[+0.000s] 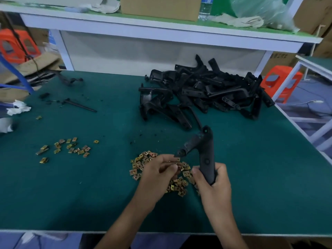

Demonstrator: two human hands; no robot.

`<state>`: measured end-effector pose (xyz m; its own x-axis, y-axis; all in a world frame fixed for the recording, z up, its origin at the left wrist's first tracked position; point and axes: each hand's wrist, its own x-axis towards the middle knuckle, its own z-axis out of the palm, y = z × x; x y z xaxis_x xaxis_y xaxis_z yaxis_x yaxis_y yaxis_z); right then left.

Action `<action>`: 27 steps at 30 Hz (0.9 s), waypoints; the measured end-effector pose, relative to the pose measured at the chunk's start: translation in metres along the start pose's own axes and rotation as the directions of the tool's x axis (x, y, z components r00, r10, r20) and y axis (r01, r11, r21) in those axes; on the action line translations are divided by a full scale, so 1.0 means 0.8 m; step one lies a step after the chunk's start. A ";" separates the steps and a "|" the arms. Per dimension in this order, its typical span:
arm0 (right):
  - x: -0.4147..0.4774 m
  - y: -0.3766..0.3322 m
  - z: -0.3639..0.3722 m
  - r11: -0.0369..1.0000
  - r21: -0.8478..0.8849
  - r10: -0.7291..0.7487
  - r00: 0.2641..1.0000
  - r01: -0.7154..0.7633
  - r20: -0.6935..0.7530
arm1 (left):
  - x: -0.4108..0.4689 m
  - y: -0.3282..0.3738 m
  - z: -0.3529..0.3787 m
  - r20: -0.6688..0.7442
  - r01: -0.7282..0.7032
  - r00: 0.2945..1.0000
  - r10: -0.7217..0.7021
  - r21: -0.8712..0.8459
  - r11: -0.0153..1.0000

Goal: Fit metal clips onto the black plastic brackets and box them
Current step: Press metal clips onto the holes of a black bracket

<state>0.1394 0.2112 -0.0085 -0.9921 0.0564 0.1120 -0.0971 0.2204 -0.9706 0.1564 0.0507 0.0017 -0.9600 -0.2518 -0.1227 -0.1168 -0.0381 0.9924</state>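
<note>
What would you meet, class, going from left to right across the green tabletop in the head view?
Crumpled white tissue → scattered small group of clips → left hand → held black bracket → right hand → far-right end of the bracket pile.

We see even, moderately dim overhead light; the green table [75, 186] shows only soft, short shadows and no glare. Wide-angle distortion bows the shelf [161, 27] toward 12 o'clock. Edges at 9 and 3 o'clock blur; the hands look slightly soft.
</note>
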 end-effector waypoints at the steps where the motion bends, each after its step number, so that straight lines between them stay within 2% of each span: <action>1: 0.002 -0.005 0.006 1.000 0.026 0.001 0.999 -0.002 0.038 | -0.002 0.001 0.001 -0.026 0.014 1.000 -0.015 -0.062 0.998; 4: 0.003 -0.014 0.021 0.999 0.039 -0.008 0.994 0.004 0.105 | -0.007 0.004 0.004 -0.085 0.040 0.994 -0.065 -0.268 0.963; 6: 0.003 -0.016 0.028 0.999 0.050 0.003 0.992 -0.009 0.124 | -0.010 0.006 0.003 -0.097 0.046 0.992 -0.084 -0.344 0.938; 15: -0.003 -0.017 0.042 0.943 0.244 0.182 0.965 -0.225 0.187 | -0.023 -0.001 -0.002 -0.175 0.024 0.981 -0.084 -0.319 0.948; 20: -0.004 -0.017 0.049 0.927 0.260 0.231 0.957 -0.271 0.176 | -0.021 -0.004 0.002 -0.242 0.040 0.958 -0.152 -0.413 0.910; 27: 0.000 -0.026 0.051 0.814 0.424 0.341 0.918 -0.397 0.204 | -0.022 -0.004 0.006 -0.196 0.064 0.966 -0.168 -0.447 0.892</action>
<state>0.1381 0.1667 0.0028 -0.9598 -0.0716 -0.2714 0.2807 -0.2558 -0.9251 0.1726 0.0602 0.0007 -0.8579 -0.4265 -0.2865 -0.0519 -0.4828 0.8742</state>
